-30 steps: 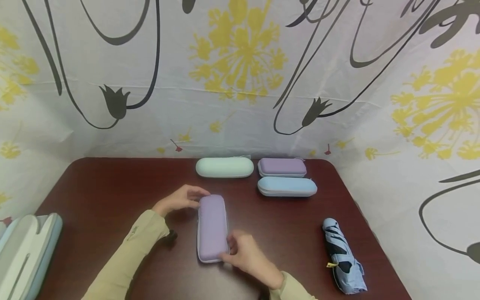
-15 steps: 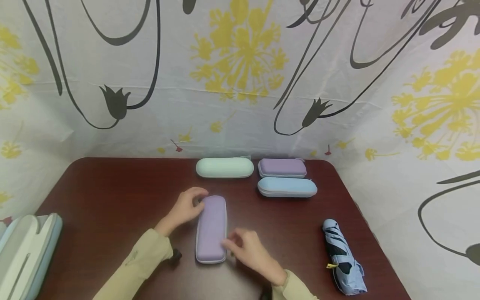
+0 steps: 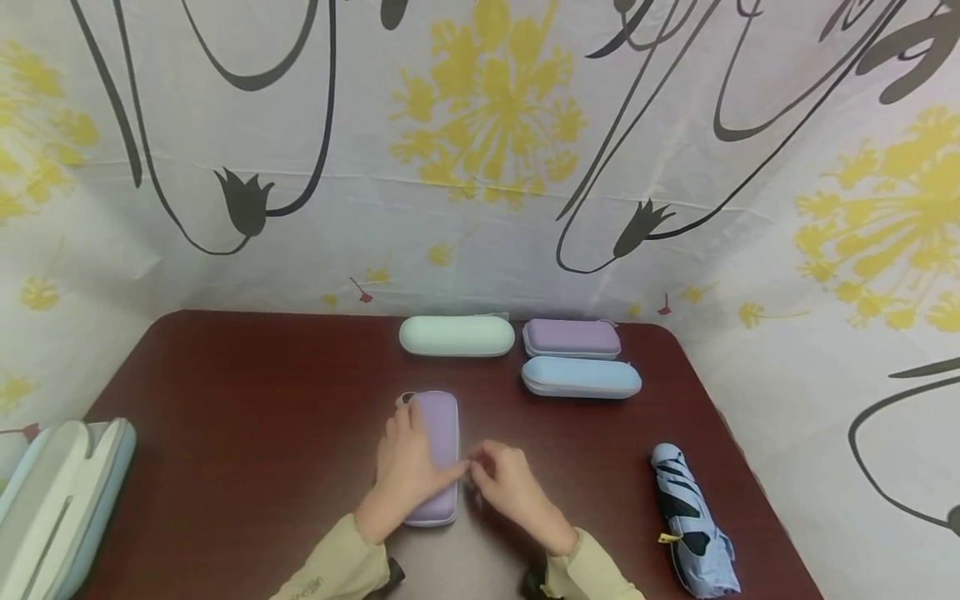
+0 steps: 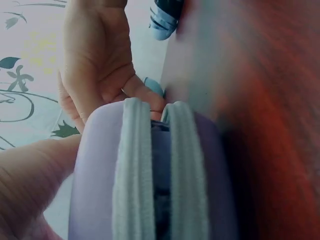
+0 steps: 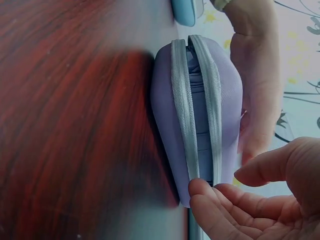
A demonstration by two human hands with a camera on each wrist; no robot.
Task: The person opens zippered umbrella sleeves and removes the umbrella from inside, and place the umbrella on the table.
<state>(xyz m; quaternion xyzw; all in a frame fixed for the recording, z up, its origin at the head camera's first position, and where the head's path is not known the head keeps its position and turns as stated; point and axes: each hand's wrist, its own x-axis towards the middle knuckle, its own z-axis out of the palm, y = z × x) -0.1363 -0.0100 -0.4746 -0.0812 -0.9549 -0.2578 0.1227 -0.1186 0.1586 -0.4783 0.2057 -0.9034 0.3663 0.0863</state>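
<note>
A lilac zip case [image 3: 442, 425] lies lengthwise on the table, its zip run apart along the side. In the right wrist view a narrow gap shows between the pale zip tapes [image 5: 205, 100], with a grey-blue inside. My left hand [image 3: 405, 471] rests across the lid, fingers pointing away and thumb stretched over to the right edge. At that edge is my right hand [image 3: 513, 492]; in the right wrist view its fingertips [image 5: 202, 190] touch the zip edge by the gap while the thumb stands apart from them.
At the back of the table [image 3: 262, 392] lie a mint case [image 3: 457, 336], a purple case [image 3: 572, 337] and a light blue case [image 3: 581, 377]. A folded blue-and-black umbrella [image 3: 693, 525] is at right. An open pale-blue case [image 3: 67, 508] sits at the left edge.
My left hand has come from the case's far left corner down onto its lid. My right hand has shifted slightly away from me along the right edge. The view has turned a little.
</note>
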